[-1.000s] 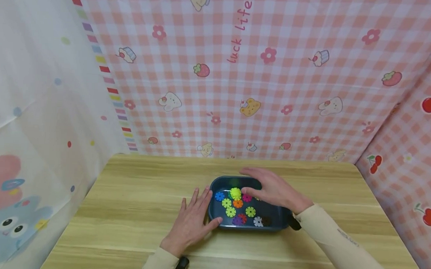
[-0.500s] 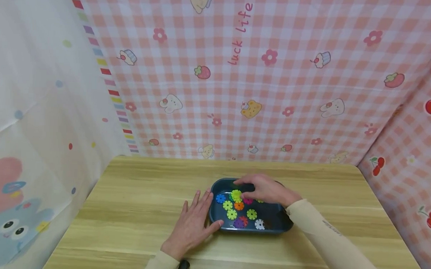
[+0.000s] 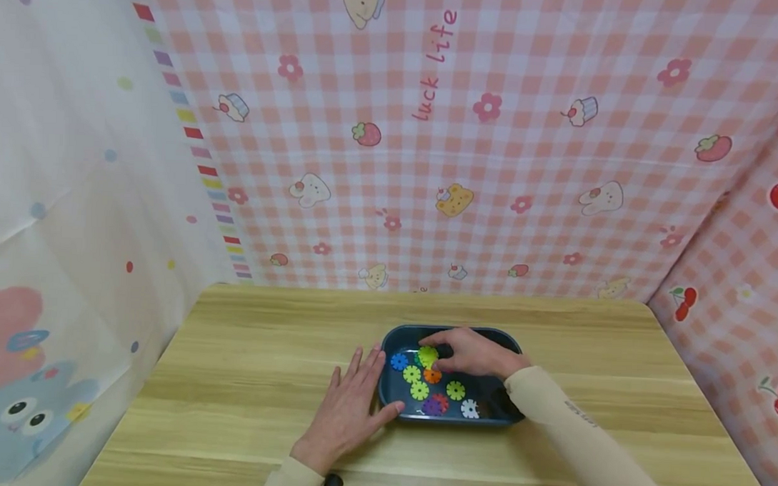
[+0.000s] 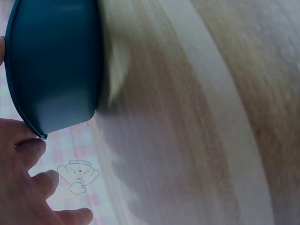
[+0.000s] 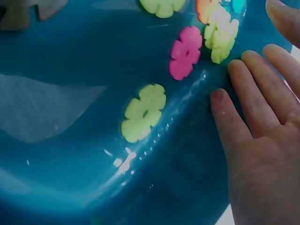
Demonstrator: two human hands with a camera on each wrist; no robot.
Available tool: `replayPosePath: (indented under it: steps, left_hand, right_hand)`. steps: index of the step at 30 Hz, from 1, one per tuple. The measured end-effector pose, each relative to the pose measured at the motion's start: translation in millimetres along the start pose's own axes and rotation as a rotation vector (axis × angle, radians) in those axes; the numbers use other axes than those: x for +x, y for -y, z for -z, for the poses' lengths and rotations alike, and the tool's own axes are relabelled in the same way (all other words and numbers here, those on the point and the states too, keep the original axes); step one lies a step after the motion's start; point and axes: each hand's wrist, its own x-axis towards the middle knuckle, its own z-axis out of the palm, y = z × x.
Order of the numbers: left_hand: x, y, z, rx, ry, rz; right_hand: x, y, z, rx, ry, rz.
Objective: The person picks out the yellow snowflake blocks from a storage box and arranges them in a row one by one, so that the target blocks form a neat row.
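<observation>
A dark blue-green tray point(image 3: 460, 421) holds several flower-shaped plastic discs, among them a blue disc point(image 3: 399, 361), an orange disc point(image 3: 432, 375) and a white disc point(image 3: 470, 409). My left hand point(image 3: 344, 409) rests spread against the tray's left end, thumb at the near corner. In the left wrist view, fingers point(image 4: 44, 183) of that hand show beside the rim. Inside the tray my right hand point(image 3: 472, 352) reaches toward a yellow disc point(image 3: 427, 356), thumb and fingers apart. The right wrist view shows its fingers point(image 5: 255, 96) extended next to yellow discs point(image 5: 220, 40); no grip is visible.
A pink disc point(image 5: 186, 53) and a pale green disc point(image 5: 144, 113) lie near the tray's side wall. The wooden table point(image 3: 242, 381) ends at a pink checked cloth point(image 3: 528, 133) behind. A white patterned cloth point(image 3: 75, 189) hangs on the left.
My right hand has moved left and lower into the tray, closer to the yellow discs. The left hand stays at the tray's left end. The head view has shifted slightly.
</observation>
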Motion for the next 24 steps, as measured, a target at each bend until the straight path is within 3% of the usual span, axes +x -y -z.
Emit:
replayPosePath:
  steps: [16, 24]
  left_hand:
    - [1.0, 0.3, 1.8, -0.003, 0.024, 0.010]
    - [0.3, 0.3, 0.8, -0.008, 0.018, 0.010]
  right_hand:
    - [1.4, -4, -13, 0.021, -0.015, 0.001]
    - [2.8, -9, -17, -0.043, -0.028, 0.089]
